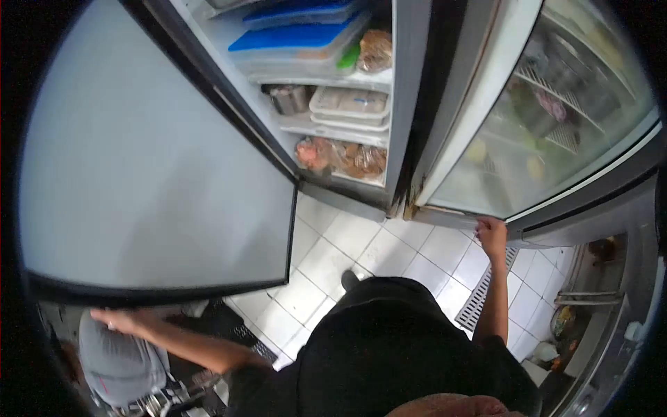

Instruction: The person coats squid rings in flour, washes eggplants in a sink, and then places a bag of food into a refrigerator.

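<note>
My left hand [124, 322] is stretched out at the black-trimmed edge of the open fridge door [160, 160], with its fingers extended. Below that hand is a rounded grey cloth shape [121, 358]. My right hand [492, 235] has its fingers curled in and overlaps the bottom frame of a glass-doored fridge [507, 160]; nothing shows sticking out of it. Between the two doors, the open fridge holds blue-lidded plastic boxes [292, 36], a metal pot [289, 99], white lidded containers [351, 104] and clear bags of brownish food [358, 160].
White floor tiles [340, 240] lie in front of the fridges, with a slotted drain grate [476, 302] on the right. A steel unit with trays of food [564, 320] stands at the far right. Dark perforated crates [243, 333] are at lower left.
</note>
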A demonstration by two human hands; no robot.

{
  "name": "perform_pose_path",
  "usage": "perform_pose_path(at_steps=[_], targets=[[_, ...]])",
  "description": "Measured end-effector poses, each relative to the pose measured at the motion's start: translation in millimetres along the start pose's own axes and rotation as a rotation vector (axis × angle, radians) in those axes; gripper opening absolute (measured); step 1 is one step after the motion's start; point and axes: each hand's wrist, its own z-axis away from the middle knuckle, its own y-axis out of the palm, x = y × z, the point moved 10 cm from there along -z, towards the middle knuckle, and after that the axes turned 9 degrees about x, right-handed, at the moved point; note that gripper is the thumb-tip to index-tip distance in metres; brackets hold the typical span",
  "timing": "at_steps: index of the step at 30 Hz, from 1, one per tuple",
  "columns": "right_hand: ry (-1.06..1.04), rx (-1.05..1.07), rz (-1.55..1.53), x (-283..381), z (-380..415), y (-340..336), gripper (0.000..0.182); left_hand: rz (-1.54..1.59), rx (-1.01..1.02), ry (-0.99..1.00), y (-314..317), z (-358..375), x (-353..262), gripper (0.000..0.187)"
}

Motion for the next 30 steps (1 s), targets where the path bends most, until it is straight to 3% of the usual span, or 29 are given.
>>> perform_pose_path(at_steps=[2, 4, 6, 8, 11, 12, 14, 15, 16, 17, 18, 21, 24, 27, 30], targets=[[0.065, -0.031, -0.050, -66.4, 28.2, -44.6, 0.020, -0.048, 0.099, 0.164, -31.6, -34.1, 12.4, 0.069], [0.164, -0.061, -0.121, -140.6, 58.1, -85.7, 0.020, -0.005, 0.168, 0.191, -36.4, -19.5, 20.0, 0.065], [0.254, -0.088, -0.066, -194.0, 89.5, -122.4, 0.020, -0.135, 0.210, 0.389, 18.7, 109.7, -35.7, 0.063], [0.304, -0.133, -0.014, -232.4, 129.4, -156.7, 0.021, -0.083, 0.214, 0.283, 29.9, 165.6, -26.8, 0.055], [0.291, -0.192, 0.031, -262.8, 158.3, -193.9, 0.025, -0.318, 0.258, 0.575, 75.9, 301.7, -43.9, 0.052], [0.271, -0.224, 0.030, -271.2, 162.4, -205.7, 0.027, -0.142, 0.382, 0.512, 98.9, 352.9, -32.4, 0.049], [0.310, -0.274, 0.034, -276.7, 167.1, -222.8, 0.026, -0.165, 0.900, 0.517, 153.2, 454.3, 11.5, 0.042], [0.318, -0.302, 0.043, -278.6, 172.2, -226.4, 0.026, -0.039, 1.178, 0.365, 174.0, 504.5, 36.7, 0.036], [0.312, -0.348, 0.049, -272.7, 172.1, -232.1, 0.024, -0.125, 1.356, 0.252, 190.5, 557.3, 66.9, 0.033], [0.300, -0.386, 0.076, -265.8, 167.3, -234.0, 0.023, -0.030, 1.501, -0.121, 201.4, 607.7, 112.3, 0.022], [0.224, -0.405, 0.124, -254.4, 161.0, -239.1, 0.023, 0.079, 1.714, -0.144, 212.4, 661.7, 138.2, 0.018], [0.332, -0.356, 0.003, -251.5, 161.7, -261.2, 0.025, -0.001, 1.952, -0.309, 214.6, 775.6, 177.5, 0.016], [0.342, -0.438, 0.119, -244.3, 169.5, -264.8, 0.018, 0.034, 2.159, -0.393, 214.1, 816.2, 204.7, 0.016], [0.488, -0.501, 0.131, -276.7, 188.8, -268.6, 0.019, 0.098, 2.306, -0.443, 218.7, 862.2, 240.8, 0.015], [0.679, -0.564, 0.198, -358.2, 274.3, -287.4, 0.026, 0.141, 2.426, -0.438, 203.6, 949.7, 193.1, 0.014]])
